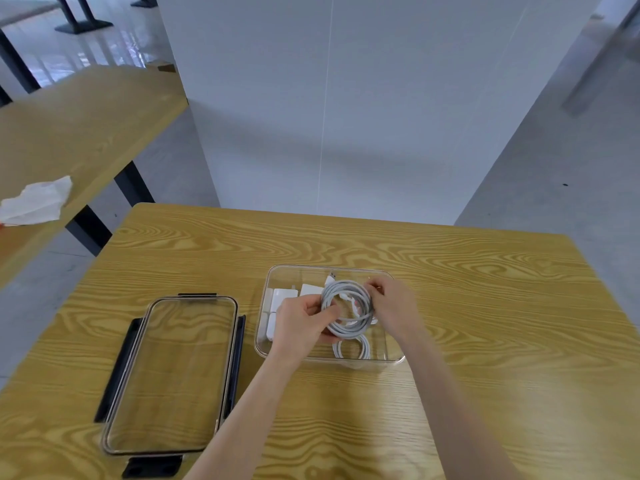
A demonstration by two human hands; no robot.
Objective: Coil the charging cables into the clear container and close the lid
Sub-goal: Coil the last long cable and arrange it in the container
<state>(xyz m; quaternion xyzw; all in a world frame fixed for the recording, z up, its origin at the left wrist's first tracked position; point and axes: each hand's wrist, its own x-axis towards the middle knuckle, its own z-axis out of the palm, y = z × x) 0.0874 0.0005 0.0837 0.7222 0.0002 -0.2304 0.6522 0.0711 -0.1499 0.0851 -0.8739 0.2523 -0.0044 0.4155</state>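
Together, the left hand [300, 323] and right hand [393, 306] grip the coiled cable [347, 308] over the container [263, 341]. Their fingertips hide behind the loops.

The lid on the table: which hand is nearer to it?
Left. The left hand grips the coiled cable just right of the lid; the right hand holds the coil's far side, farther away.

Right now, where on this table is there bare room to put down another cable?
Bare wood runs right of the clear container, behind it to the table far edge, and far left behind the lid. The container is crowded: left hand and right hand hold a coiled cable over white chargers.
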